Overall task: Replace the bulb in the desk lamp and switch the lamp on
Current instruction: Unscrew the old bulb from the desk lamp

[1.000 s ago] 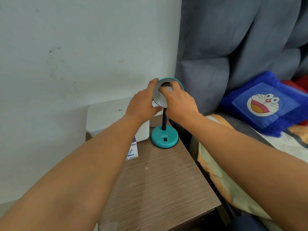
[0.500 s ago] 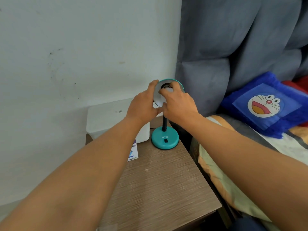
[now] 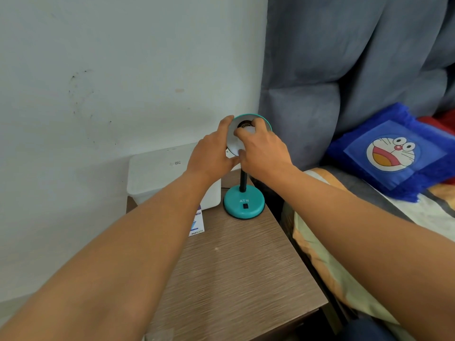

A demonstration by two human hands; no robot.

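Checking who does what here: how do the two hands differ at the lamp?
The left hand grips the rim of the teal lamp shade from the side; the right hand reaches inside it, fingers closed on the white bulb. Both are raised above the lamp base.

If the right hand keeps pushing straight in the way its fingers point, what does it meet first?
The right hand already has its fingertips on the white bulb inside the lamp shade. Straight on, the bulb would likely meet the dark socket behind it, though depth there is unclear.
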